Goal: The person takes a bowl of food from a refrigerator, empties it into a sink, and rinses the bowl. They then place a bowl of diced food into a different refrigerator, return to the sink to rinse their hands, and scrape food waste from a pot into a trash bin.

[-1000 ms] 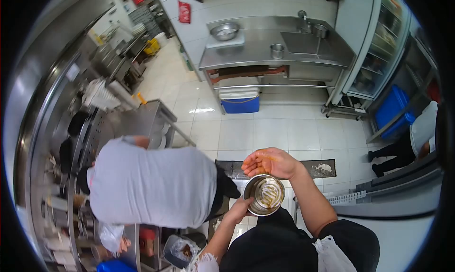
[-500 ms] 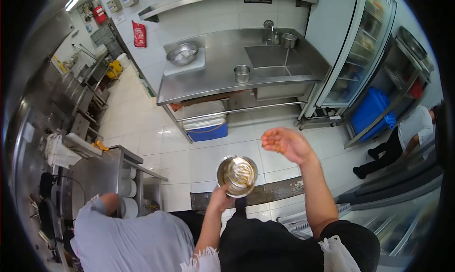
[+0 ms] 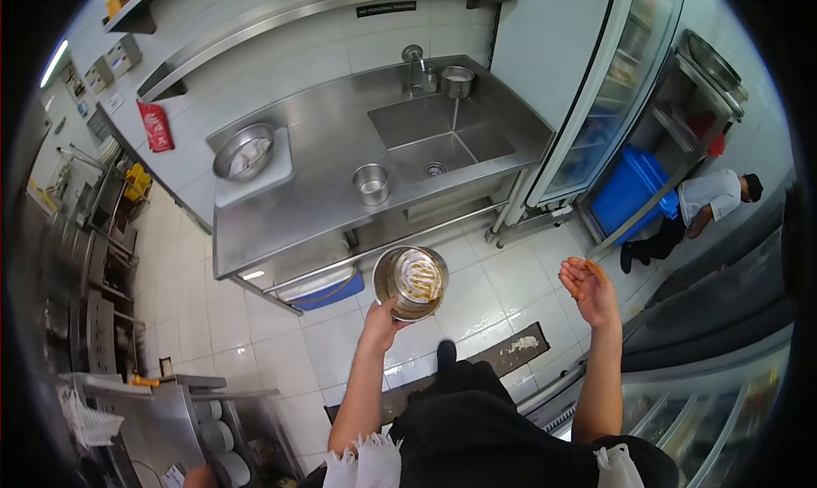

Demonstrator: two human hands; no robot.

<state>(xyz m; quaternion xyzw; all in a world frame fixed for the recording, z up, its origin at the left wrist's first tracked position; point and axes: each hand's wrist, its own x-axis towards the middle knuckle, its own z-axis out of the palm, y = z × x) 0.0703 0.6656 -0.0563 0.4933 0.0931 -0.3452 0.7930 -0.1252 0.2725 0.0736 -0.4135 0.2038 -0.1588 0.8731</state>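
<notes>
My left hand [image 3: 380,325] grips the near-left rim of a round steel bowl [image 3: 385,273], thumb over the edge. Inside the bowl is a whitish mass [image 3: 417,275] streaked with brown sauce; I cannot make out what it is. Off to the right, my right hand [image 3: 591,294] is raised with its palm up and holds nothing. Its fingers are loosely bent and stained orange. The bowl is over the tiled floor, just in front of the steel counter [image 3: 311,169].
On the counter are a small steel pot [image 3: 372,186], a bowl with pale contents [image 3: 247,169] on a white board, and a sink [image 3: 425,135]. A glass-door fridge [image 3: 587,139] and blue bin [image 3: 630,190] stand right. A co-worker [image 3: 708,197] is at far right.
I have moved closer to the counter and turned. The bowl has gone forward in my left hand. My right hand is farther from it. The nearby person in grey has mostly left view.
</notes>
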